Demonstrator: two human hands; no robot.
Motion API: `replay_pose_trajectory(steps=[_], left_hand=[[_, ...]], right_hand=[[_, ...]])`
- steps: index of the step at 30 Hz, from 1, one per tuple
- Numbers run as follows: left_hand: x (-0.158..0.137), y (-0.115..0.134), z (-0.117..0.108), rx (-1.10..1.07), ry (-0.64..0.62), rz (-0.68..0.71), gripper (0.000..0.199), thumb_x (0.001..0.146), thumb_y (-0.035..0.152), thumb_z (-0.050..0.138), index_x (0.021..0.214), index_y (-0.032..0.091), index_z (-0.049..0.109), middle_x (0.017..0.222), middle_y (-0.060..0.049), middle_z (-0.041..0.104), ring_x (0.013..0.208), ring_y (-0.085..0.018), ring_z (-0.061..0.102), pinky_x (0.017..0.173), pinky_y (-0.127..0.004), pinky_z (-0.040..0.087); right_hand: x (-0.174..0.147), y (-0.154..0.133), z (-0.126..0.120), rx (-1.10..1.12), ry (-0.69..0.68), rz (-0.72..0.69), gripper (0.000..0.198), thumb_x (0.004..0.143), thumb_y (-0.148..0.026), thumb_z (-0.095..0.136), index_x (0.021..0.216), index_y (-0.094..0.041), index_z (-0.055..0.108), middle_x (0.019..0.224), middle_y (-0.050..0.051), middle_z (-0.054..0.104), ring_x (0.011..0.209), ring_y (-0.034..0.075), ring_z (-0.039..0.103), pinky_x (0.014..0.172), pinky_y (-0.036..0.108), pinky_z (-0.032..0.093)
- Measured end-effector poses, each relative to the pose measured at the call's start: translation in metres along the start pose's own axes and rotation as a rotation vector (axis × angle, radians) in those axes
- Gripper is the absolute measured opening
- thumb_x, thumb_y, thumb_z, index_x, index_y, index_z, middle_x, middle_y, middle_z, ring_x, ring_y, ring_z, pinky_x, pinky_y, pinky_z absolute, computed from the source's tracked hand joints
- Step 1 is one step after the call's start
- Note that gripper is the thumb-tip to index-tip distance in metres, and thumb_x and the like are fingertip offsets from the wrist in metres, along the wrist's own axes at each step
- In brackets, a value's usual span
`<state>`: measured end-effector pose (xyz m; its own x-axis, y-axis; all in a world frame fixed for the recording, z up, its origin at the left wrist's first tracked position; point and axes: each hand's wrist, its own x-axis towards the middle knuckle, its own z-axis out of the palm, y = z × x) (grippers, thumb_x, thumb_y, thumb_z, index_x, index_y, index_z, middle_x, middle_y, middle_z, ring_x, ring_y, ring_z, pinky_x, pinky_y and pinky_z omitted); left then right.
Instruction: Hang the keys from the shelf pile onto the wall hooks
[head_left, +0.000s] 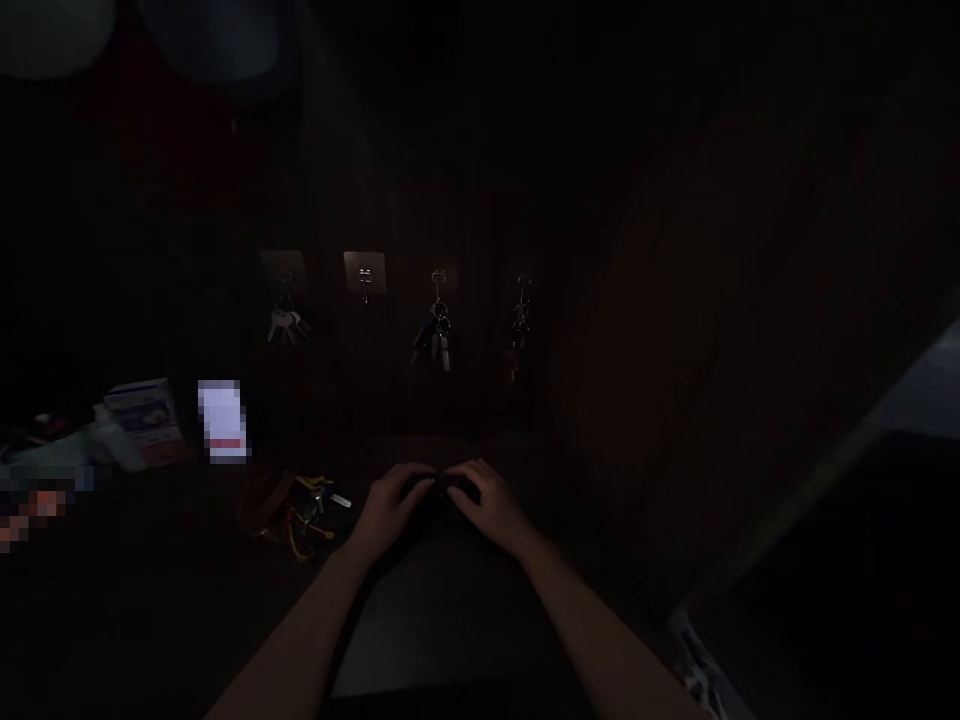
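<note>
In the dim light, my left hand [394, 503] and my right hand [489, 500] almost meet above a dark surface. Both have thumb and fingers bent toward a small dark thing [438, 483] between the fingertips. It is too dark to name, showing only a tiny glint. Just left of my left hand lies a tangle of keys [319, 505] with yellow and red-brown straps or tags. Beyond the hands, bunches of keys hang on wall hooks: one on the left [285, 325], one in the middle [439, 340] and one on the right [519, 330].
The second wall hook [365, 275] from the left holds no keys. At the left stand a small box [146, 420] and a bright blurred-out rectangle [223, 420]. A dark brown panel [675, 350] rises on the right. Pale rounded shapes [217, 40] hang at the top left.
</note>
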<state>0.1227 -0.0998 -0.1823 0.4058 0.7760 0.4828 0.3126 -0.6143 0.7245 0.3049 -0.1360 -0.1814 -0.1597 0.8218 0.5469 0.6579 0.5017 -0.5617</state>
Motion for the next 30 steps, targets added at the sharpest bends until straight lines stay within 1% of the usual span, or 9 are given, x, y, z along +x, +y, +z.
replay_pose_trajectory(steps=[4,9,11,13,16,18,25,27,30], left_hand=[[0.005,0.01,0.0,-0.152,0.076,-0.132,0.024,0.079,0.037,0.052,0.093,0.02,0.063,0.09,-0.001,0.067,0.089,-0.017,0.06,0.081,-0.027,0.044],[0.009,0.014,0.0,-0.212,0.144,-0.223,0.021,0.074,0.037,0.056,0.08,0.018,0.063,0.078,0.0,0.065,0.078,-0.016,0.06,0.072,-0.025,0.045],[0.009,0.015,0.0,-0.198,0.145,-0.248,0.02,0.073,0.037,0.057,0.076,0.018,0.062,0.073,0.001,0.063,0.073,-0.015,0.058,0.068,-0.024,0.045],[0.009,0.015,0.001,-0.189,0.13,-0.259,0.02,0.072,0.037,0.058,0.075,0.018,0.061,0.071,0.002,0.062,0.071,-0.014,0.057,0.067,-0.024,0.044],[0.008,0.016,0.002,-0.212,0.089,-0.25,0.02,0.07,0.037,0.059,0.076,0.018,0.063,0.073,0.001,0.064,0.074,-0.015,0.057,0.069,-0.024,0.044],[0.008,0.015,0.003,-0.24,0.066,-0.242,0.022,0.07,0.038,0.059,0.077,0.018,0.064,0.077,0.0,0.065,0.076,-0.015,0.058,0.072,-0.025,0.044],[0.007,0.013,0.003,-0.347,-0.05,-0.239,0.027,0.075,0.04,0.057,0.085,0.017,0.067,0.085,-0.003,0.068,0.084,-0.018,0.059,0.08,-0.028,0.044],[0.007,0.014,0.002,-0.39,-0.069,-0.25,0.03,0.077,0.04,0.056,0.093,0.017,0.067,0.093,-0.004,0.068,0.089,-0.019,0.06,0.083,-0.03,0.044],[0.007,0.016,0.0,-0.433,-0.076,-0.279,0.034,0.079,0.041,0.053,0.102,0.019,0.064,0.102,-0.004,0.067,0.098,-0.02,0.058,0.088,-0.031,0.042]], right_hand=[[-0.002,-0.005,0.0,0.102,-0.022,0.032,0.032,0.079,-0.029,0.058,0.11,-0.026,0.054,0.107,0.003,0.061,0.099,0.019,0.055,0.088,0.036,0.041],[-0.002,-0.009,0.001,0.184,-0.023,0.03,0.039,0.079,-0.033,0.058,0.116,-0.026,0.049,0.113,0.004,0.058,0.103,0.019,0.054,0.089,0.035,0.042],[-0.001,-0.01,0.003,0.172,0.018,0.011,0.035,0.078,-0.032,0.059,0.111,-0.025,0.051,0.108,0.004,0.058,0.1,0.019,0.054,0.087,0.034,0.042],[0.001,-0.009,0.005,0.143,0.066,-0.035,0.023,0.079,-0.029,0.057,0.101,-0.023,0.055,0.1,0.004,0.059,0.095,0.018,0.054,0.084,0.033,0.043],[0.003,-0.008,0.009,0.108,0.13,-0.097,0.005,0.08,-0.022,0.053,0.084,-0.022,0.056,0.09,0.004,0.059,0.089,0.018,0.054,0.081,0.032,0.043],[0.004,-0.006,0.01,0.097,0.155,-0.103,0.005,0.08,-0.02,0.052,0.079,-0.021,0.056,0.087,0.004,0.059,0.088,0.018,0.054,0.08,0.032,0.043],[0.007,-0.004,0.008,0.119,0.208,-0.032,0.009,0.078,-0.017,0.049,0.073,-0.022,0.055,0.081,0.003,0.058,0.083,0.018,0.054,0.077,0.031,0.042],[0.008,-0.005,0.007,0.189,0.215,0.022,0.01,0.078,-0.02,0.049,0.07,-0.022,0.055,0.078,0.002,0.057,0.079,0.017,0.054,0.075,0.03,0.042],[0.009,-0.006,0.004,0.333,0.214,0.153,0.011,0.078,-0.026,0.051,0.069,-0.021,0.056,0.073,0.0,0.057,0.075,0.016,0.054,0.073,0.028,0.042]])
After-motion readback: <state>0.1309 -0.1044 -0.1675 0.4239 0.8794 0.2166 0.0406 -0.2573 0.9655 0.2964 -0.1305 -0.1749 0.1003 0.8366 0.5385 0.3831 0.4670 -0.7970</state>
